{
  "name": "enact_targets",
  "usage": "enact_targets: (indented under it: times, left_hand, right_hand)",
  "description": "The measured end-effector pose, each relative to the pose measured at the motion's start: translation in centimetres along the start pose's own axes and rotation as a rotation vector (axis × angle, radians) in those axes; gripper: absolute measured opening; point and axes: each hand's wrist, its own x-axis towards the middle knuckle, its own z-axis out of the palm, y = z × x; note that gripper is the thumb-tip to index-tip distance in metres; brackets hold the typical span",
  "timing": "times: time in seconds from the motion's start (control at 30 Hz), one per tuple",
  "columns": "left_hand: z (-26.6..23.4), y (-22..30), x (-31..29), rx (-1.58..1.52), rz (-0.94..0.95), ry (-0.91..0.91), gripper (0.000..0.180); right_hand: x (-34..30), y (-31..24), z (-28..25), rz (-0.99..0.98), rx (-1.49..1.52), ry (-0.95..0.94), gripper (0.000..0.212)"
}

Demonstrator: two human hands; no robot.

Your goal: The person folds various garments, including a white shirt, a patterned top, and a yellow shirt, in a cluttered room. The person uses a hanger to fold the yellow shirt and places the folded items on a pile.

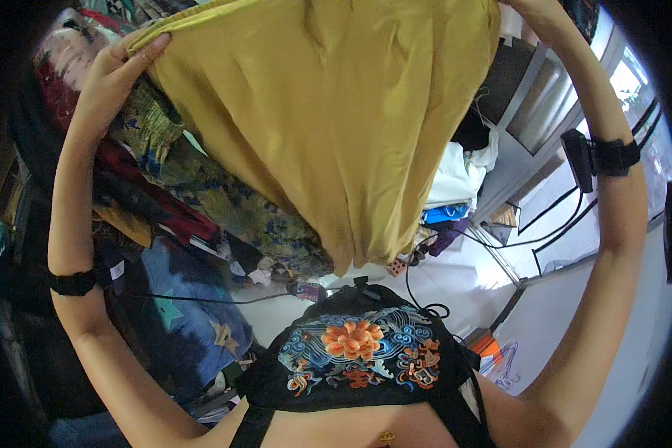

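the yellow garment (328,112) hangs spread between both raised hands, its long axis running down from them. the left hand (116,69) pinches one upper corner; the right hand (524,4) is at the opposite edge (cropped by the frame, so its grip cannot be told).

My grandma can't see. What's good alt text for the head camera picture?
Yellow cloth held up wide: the left hand grips one upper corner, and the right hand, mostly cut off, is at the other. Below is the person's black top with an orange flower; more clothes crowd the left side.
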Motion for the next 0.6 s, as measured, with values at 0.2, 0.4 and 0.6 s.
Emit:
enact_targets:
  times: [0.2,0.4,0.6]
  left_hand:
    - [0.3,0.9,-1.2,-0.006,-0.065,-0.041,0.038]
    - [2.1,2.1,-1.3,-0.165,-0.149,-0.071,0.034]
    - [3.4,2.6,-2.3,-0.191,-0.264,-0.104,0.032]
  right_hand:
    - [-1.1,0.1,0.2,0.095,0.105,-0.094,0.020]
    - [-1.0,5.5,-1.6,-0.037,-0.110,-0.149,0.024]
    - [-3.5,5.0,0.1,0.034,0.044,-0.146,0.029]
